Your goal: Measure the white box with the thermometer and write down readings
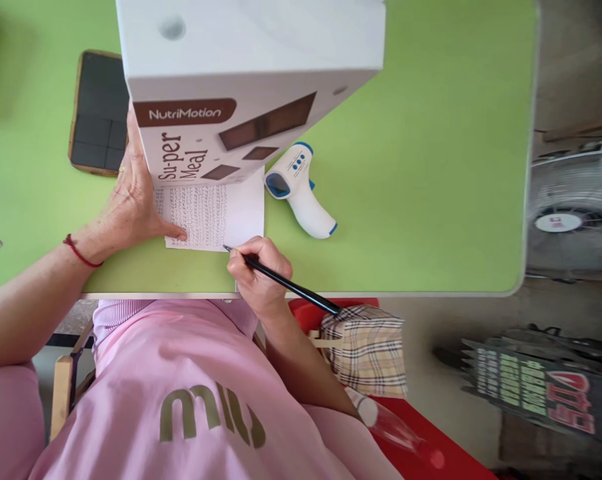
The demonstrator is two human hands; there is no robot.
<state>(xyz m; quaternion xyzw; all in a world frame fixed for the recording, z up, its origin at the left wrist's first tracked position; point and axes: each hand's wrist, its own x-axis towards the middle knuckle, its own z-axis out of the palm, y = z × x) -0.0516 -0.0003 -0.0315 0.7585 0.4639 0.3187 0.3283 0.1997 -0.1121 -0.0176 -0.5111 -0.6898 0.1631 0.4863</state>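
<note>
My right hand (pixel 261 272) pinches a black pen (pixel 293 287), its tip at the near edge of a sheet of paper (pixel 243 217) covered with columns of small handwriting on its left part. My left hand (pixel 131 200) lies on the left side of the sheet, thumb stretched out over the writing, while its other fingers run up beside a white NutriMotion box (pixel 265 80) and are partly hidden by it. The box hides the far part of the paper. Right of the sheet lies a white and blue infrared thermometer (pixel 301 190).
A phone (pixel 97 120) in a brown case lies beyond my left hand on the green table (pixel 431 167). Below the table's near edge are a plaid bag (pixel 371 350), a plastic bottle (pixel 395 427) and a red seat (pixel 431 447). A fan (pixel 575 213) stands at the right.
</note>
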